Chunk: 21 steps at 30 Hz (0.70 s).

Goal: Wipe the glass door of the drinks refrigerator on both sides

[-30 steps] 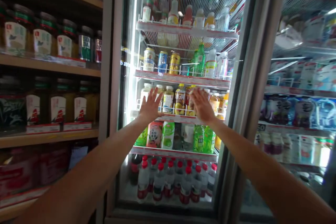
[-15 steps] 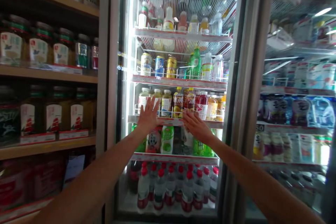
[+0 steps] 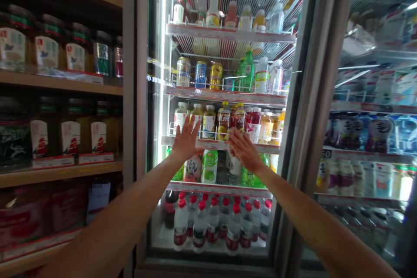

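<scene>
At the far left, wooden shelves (image 3: 61,87) carry dark bottles (image 3: 47,50) with pale labels. Next stands a lit cooler (image 3: 142,95) with a silver frame. Before its middle rows the left hand (image 3: 185,141) is raised, grip spread wide with the fingers fanned apart; behind it white-capped bottles (image 3: 209,122) stand upright on a shelf. One shelf lower are a pink carton (image 3: 193,168) and a green-and-white carton (image 3: 209,167). Between the hands, yellow-capped bottles (image 3: 223,122) stand behind a white wire rail; red-capped bottles (image 3: 233,228) fill the bottom. The right hand (image 3: 244,150) angles inward across the shelf edge, slightly blurred, fingers stretched out and lying close side by side. Whether either hand touches anything, I cannot tell. Just right stand a red bottle (image 3: 254,125) and orange bottles (image 3: 266,128). Farthest right is a second cooler (image 3: 368,157).
</scene>
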### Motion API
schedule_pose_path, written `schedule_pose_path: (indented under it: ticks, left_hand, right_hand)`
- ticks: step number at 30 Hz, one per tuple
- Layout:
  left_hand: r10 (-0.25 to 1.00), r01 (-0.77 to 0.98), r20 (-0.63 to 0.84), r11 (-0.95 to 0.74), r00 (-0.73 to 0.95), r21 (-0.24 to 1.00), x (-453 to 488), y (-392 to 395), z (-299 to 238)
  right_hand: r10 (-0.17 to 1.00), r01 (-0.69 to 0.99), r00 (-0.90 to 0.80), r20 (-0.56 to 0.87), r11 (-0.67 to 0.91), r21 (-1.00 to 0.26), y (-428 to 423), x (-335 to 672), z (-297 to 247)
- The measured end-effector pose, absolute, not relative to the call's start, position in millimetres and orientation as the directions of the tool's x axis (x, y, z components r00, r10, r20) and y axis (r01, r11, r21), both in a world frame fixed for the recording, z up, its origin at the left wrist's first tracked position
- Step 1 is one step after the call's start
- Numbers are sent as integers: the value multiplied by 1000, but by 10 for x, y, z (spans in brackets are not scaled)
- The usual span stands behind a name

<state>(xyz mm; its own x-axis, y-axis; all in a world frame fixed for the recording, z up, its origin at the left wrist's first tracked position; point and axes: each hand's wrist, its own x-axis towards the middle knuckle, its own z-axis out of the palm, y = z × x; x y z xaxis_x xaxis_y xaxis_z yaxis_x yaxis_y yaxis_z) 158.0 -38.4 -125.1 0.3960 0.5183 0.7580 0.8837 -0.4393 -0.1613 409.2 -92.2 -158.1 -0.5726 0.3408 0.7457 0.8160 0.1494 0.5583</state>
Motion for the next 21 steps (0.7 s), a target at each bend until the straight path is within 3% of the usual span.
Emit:
schedule_pose_path:
  ticks: [2,4,8,10,15,17,21]
  left_hand:
    - [525,888,760,-436,384,-147,1589,-394,-1279]
    - [523,889,767,-438,373,-134,1600,-402,-1329]
    - [487,877,788,-461,376,-134,1609,-380,-1473]
    - [476,873,795,-470,377,-133,1610,-353,-1536]
    - [470,879,805,-458,363,-129,1623,-319,-1618]
    - [472,878,804,-463,362,-123,1629,-330,-1631]
    - [479,874,798,-473,364,-115,1631,-364,-1645]
  right_hand:
    - [256,923,-383,888,64,380,-889,4105,-1487]
    - [212,946,-325,922,50,321,-862,4089,-1513]
    - [312,780,-623,717,181,599,-878,4043,-1842]
    - [337,750,-657,674,209,627,-893,4052,-1877]
    - [224,945,-327,918,98,313,-866,4105,-1642]
    - [244,923,-384,891,125,364,-876,4111,-1726]
    - [333,753,-657,677,236,614,-938,4160,-1962]
